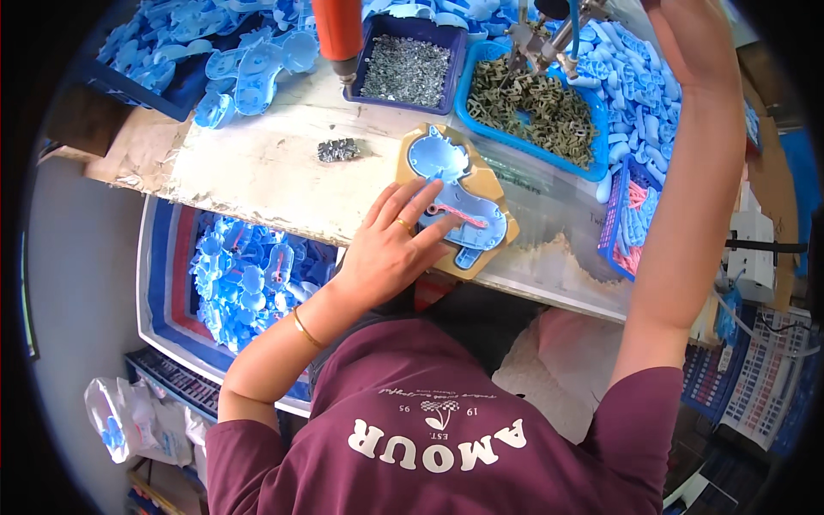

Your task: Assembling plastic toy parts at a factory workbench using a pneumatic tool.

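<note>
A light blue plastic shell half [489, 225] lies in a tan fixture block [508, 193] at the table's front edge. It has a rounded cup at its far end and a thin pink strip [461, 215] inside. My left hand [395, 245] rests over the shell's left side, its fingers stretched out and apart, touching it near the strip. My right hand [687, 43] is raised at the upper right. Its fingers pass beyond the picture's edge, so what they hold is hidden.
An orange power screwdriver [341, 34] hangs above a bin of small metal screws [403, 69]. Beside that stands a blue basket of olive-coloured clips [536, 112]. Blue shell pieces are heaped behind. A dark block [338, 150] lies on the table. A box of finished-looking blue parts [249, 275] stands lower left.
</note>
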A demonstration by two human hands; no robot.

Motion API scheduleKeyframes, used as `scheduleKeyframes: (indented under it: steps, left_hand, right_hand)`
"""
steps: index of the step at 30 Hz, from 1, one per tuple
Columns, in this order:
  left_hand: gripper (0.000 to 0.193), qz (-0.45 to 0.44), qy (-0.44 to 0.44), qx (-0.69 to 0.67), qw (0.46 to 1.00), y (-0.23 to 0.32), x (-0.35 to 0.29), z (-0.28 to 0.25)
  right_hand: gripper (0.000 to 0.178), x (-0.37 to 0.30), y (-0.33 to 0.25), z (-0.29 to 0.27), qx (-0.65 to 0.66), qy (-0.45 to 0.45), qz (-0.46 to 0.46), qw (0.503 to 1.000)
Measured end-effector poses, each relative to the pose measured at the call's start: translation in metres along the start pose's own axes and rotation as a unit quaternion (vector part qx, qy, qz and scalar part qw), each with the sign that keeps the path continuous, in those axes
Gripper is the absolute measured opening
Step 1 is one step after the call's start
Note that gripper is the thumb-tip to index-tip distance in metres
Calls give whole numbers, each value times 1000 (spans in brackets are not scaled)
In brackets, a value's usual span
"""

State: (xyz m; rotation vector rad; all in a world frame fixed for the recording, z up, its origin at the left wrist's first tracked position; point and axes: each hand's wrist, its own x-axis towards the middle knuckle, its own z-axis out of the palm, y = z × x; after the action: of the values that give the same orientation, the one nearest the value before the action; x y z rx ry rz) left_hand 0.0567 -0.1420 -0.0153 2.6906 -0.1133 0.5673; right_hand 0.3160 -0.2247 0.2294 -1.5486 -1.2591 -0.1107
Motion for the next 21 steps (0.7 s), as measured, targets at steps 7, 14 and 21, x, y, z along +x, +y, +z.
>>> scheduleKeyframes:
  steps: [7, 14, 21]
  left_hand:
    - [45, -12, -16, 26, 999, -2, 1, 5]
    - [43, -10, -21, 50, 998, -4, 0, 12]
    - [43, -8, -7, 39, 999, -5, -1, 14]
  right_hand:
    - [62, -32, -29, 44, 166, -34, 20, 985]
    - [64, -75, -36, 83, 297, 68, 96, 947]
    - [62, -88, -33, 92, 278, 97, 117, 949]
